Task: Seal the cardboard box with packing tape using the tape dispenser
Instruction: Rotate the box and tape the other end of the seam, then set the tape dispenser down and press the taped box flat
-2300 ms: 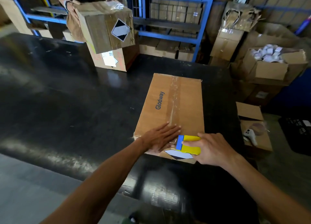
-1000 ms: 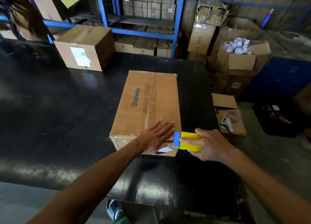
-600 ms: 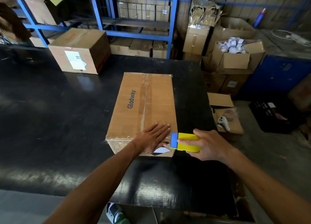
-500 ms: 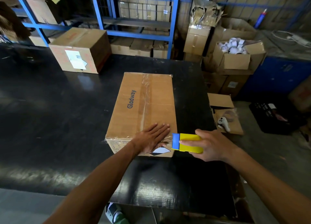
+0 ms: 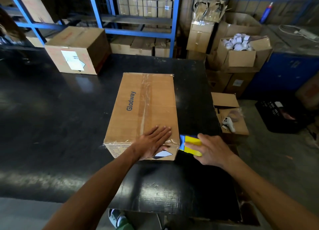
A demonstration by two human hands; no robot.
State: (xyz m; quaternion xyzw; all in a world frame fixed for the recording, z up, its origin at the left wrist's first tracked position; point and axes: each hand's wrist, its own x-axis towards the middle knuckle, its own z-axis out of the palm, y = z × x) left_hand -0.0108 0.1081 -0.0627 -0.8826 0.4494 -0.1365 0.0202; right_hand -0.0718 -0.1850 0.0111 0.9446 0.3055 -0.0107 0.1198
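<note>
A long brown cardboard box (image 5: 138, 102) printed "Glodway" lies on the black table (image 5: 60, 126), with clear tape along its top seam and across its near edge. My left hand (image 5: 153, 141) presses flat on the box's near right corner, fingers spread. My right hand (image 5: 210, 150) grips a yellow and blue tape dispenser (image 5: 189, 144), whose blue end touches the box's near right corner.
A second cardboard box (image 5: 77, 48) with a white label sits at the table's back left. Blue shelving (image 5: 138, 33) stands behind. Right of the table are stacked open cartons (image 5: 241, 57), a low box holding a white handheld device (image 5: 228, 123), and a black crate (image 5: 279, 116).
The dispenser has slid right along the near edge of the box to its right corner. My left hand stays pressed on the box top. The view has shifted slightly.
</note>
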